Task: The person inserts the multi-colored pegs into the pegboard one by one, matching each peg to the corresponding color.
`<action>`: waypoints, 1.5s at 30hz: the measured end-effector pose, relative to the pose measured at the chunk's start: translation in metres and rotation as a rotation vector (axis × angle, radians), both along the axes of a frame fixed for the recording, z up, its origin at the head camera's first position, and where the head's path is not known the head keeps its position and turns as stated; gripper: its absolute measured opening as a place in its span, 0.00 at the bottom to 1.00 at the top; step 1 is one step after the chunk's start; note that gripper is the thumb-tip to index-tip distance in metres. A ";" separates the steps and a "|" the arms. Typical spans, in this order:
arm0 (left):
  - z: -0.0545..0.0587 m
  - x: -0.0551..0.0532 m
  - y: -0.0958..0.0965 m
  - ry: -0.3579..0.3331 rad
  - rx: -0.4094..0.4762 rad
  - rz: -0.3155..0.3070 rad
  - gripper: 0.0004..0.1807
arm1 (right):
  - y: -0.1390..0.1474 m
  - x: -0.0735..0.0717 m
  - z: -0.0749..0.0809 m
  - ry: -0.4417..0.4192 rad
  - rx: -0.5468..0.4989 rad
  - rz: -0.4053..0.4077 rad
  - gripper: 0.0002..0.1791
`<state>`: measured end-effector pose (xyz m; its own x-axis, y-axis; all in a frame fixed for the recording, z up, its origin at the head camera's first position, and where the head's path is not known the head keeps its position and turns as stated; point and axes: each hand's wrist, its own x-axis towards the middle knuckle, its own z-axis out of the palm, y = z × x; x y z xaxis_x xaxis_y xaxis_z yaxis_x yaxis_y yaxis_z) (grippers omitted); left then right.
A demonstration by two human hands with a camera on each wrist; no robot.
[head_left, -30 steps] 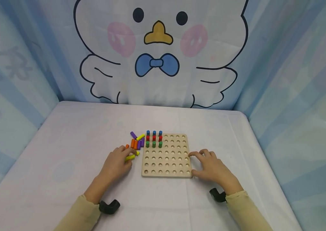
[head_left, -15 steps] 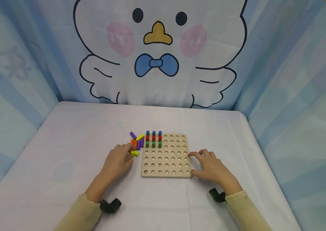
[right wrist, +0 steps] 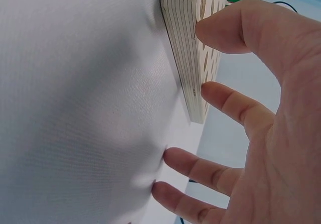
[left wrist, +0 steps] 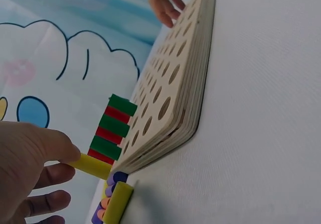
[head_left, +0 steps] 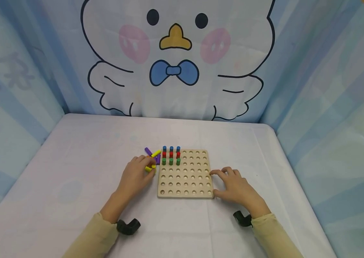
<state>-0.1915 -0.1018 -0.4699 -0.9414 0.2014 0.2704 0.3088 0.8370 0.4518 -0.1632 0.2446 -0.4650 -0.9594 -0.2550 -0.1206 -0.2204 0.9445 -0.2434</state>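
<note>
My left hand (head_left: 136, 174) pinches a yellow peg (left wrist: 92, 165) between thumb and forefinger, beside the board's left edge; its other fingers are spread loosely. The square wooden pegboard (head_left: 186, 184) lies on the table with several rows of holes. Blue pegs (head_left: 171, 148), red pegs (head_left: 171, 154) and green pegs (head_left: 171, 161) stand upright in its far left corner, three of each. Another yellow peg (left wrist: 118, 202) lies loose near the board's corner. My right hand (head_left: 238, 190) rests at the board's right edge, thumb and forefinger touching it, fingers apart.
A loose pile beside the board's left edge includes purple pegs (head_left: 148, 151), a further yellow peg (head_left: 156, 153) and orange pegs (left wrist: 105, 203), partly hidden by my left hand. White cloth (head_left: 72, 161) covers the table; printed curtains (head_left: 175, 100) hang behind and at both sides.
My left hand has moved a little right and forward, from the near side of the loose pegs to over them, now with a yellow peg pinched. The right hand and board stay put.
</note>
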 end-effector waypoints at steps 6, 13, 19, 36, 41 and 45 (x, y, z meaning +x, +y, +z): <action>0.004 -0.002 0.008 -0.002 0.054 -0.001 0.11 | 0.000 0.000 0.000 -0.002 0.000 -0.001 0.32; 0.002 -0.007 0.016 -0.061 0.101 0.010 0.12 | 0.000 0.000 -0.002 -0.004 0.007 -0.005 0.32; -0.001 -0.009 0.020 -0.064 0.108 0.015 0.10 | 0.000 0.001 -0.002 -0.007 0.014 -0.012 0.33; -0.003 -0.013 0.024 -0.033 0.076 -0.009 0.06 | 0.000 0.001 -0.001 0.007 0.018 -0.002 0.32; -0.004 -0.013 0.024 -0.022 0.081 -0.016 0.06 | 0.000 0.002 -0.001 0.007 0.016 -0.001 0.32; -0.005 -0.013 0.024 -0.001 0.085 -0.019 0.06 | 0.000 0.002 -0.001 0.009 0.016 0.000 0.32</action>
